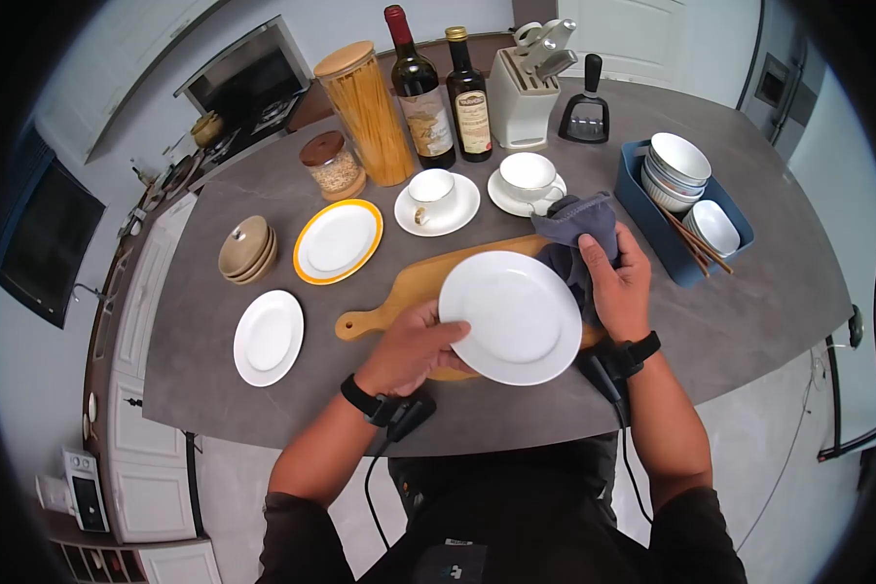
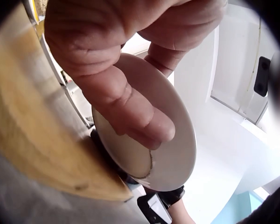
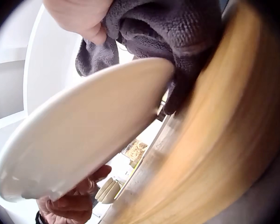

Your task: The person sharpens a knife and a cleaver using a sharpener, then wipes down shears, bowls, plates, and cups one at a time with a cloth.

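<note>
A white plate (image 1: 511,318) is tilted above the wooden cutting board (image 1: 420,284). The left hand (image 1: 411,347) grips its left edge, thumb on top; in the left wrist view the fingers (image 2: 140,116) lie against the plate's underside (image 2: 172,154). At the plate's right, the right hand (image 1: 621,282) holds a dark grey cloth (image 1: 582,226), thumb over it. In the right wrist view the cloth (image 3: 154,32) is bunched beside the rim of the plate (image 3: 93,126), and the left hand (image 3: 72,203) shows at the far side.
Left of the board are a small white plate (image 1: 269,338), a yellow-rimmed plate (image 1: 338,240) and brown bowls (image 1: 248,249). Behind it stand two cups on saucers (image 1: 437,220), jars, bottles (image 1: 470,107) and a knife block (image 1: 524,97). A blue bin (image 1: 664,237) with bowls and chopsticks is at the right.
</note>
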`<act>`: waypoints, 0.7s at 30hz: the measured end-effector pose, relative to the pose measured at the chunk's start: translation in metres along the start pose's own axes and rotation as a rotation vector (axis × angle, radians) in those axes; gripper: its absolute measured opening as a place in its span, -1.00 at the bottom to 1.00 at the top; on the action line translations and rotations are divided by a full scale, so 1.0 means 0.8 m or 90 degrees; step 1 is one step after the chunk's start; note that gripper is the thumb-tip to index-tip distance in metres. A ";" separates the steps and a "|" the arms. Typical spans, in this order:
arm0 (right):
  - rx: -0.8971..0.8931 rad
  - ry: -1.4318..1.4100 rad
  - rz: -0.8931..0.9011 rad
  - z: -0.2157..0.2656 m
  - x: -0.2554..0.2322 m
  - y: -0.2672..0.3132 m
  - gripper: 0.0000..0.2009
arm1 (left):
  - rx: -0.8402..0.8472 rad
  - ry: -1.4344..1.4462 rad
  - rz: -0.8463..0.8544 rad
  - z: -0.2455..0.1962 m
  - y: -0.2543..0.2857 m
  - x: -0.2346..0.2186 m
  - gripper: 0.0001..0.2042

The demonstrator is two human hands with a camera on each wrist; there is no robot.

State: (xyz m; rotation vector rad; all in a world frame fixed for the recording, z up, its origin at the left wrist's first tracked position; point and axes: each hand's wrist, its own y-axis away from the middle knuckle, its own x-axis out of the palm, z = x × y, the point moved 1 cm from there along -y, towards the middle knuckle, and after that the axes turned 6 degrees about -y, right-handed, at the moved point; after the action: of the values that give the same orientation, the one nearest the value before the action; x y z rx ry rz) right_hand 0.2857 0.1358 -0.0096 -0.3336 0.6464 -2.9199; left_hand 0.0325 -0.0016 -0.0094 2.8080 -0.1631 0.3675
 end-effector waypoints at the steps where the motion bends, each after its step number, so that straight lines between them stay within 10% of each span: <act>1: 0.008 -0.021 0.010 0.002 0.000 0.000 -0.68 | -0.001 0.000 0.002 0.003 -0.001 0.004 -0.58; 12: -0.023 0.361 0.205 0.013 0.011 0.008 -0.69 | 0.080 -0.056 0.020 0.017 -0.037 0.003 -0.51; 21: -0.272 0.478 0.408 0.005 0.061 0.005 -0.65 | 0.074 0.020 0.131 0.018 -0.031 0.002 -0.39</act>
State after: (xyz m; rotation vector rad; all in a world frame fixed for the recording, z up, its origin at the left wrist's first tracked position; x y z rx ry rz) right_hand 0.2398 0.1221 0.0009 0.8244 1.1911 -2.1939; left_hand 0.0414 0.0170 -0.0289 2.9050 -0.4386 0.4810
